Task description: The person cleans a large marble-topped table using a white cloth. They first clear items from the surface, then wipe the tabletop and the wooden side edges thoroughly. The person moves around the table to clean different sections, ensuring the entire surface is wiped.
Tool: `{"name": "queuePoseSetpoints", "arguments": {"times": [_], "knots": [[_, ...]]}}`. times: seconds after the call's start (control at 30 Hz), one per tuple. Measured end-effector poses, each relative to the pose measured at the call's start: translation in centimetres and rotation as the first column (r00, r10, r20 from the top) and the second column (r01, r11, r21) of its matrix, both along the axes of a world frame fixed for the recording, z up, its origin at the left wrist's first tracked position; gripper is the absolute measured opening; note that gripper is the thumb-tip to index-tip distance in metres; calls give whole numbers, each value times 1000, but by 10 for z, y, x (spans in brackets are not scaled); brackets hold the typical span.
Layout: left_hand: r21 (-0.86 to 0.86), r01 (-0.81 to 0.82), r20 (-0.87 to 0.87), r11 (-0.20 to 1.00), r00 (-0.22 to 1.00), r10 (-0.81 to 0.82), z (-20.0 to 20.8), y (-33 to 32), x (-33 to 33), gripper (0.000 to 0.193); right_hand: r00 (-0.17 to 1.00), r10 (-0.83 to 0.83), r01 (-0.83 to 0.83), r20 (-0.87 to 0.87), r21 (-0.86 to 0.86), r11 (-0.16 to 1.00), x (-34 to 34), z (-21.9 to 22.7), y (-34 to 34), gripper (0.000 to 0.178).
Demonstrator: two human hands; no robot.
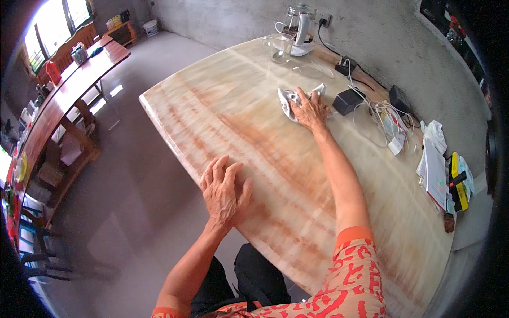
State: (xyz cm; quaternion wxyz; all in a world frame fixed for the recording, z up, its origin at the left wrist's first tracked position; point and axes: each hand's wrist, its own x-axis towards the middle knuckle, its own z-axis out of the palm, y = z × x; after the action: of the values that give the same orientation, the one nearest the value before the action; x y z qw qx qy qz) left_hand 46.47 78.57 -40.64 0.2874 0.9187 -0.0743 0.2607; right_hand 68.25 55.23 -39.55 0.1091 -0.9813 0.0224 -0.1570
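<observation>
My right hand (312, 112) presses down on a crumpled white-and-grey cloth (287, 102), which lies on the marble-patterned tabletop (286, 212). The cloth shows beyond the fingers and on both sides of them; what lies under the palm is hidden. Close to the cloth's right side sits a black box (348, 100) with a white cable by it. My left hand (225, 193) rests near the table's left edge, its fingers loosely bent and apart, with nothing in them.
At the far end stand a glass kettle (303, 32) and a glass mug (279, 50). Tangled cables (383, 119), a power strip (345, 64) and papers (433, 175) line the wall side. A long wooden table (85, 71) stands across the floor at left.
</observation>
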Motion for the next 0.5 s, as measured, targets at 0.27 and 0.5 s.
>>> {"name": "queuePoseSetpoints", "arguments": {"times": [0.27,0.5], "knots": [[-118,-48,-3,992,999,48,-5,4,1,49,908,405,-400,112,-60,914,-103,-9,43,47],[-343,-13,52,939,998,33,-10,4,-2,48,778,616,-612,122,-71,788,-238,8,50,39]]}}
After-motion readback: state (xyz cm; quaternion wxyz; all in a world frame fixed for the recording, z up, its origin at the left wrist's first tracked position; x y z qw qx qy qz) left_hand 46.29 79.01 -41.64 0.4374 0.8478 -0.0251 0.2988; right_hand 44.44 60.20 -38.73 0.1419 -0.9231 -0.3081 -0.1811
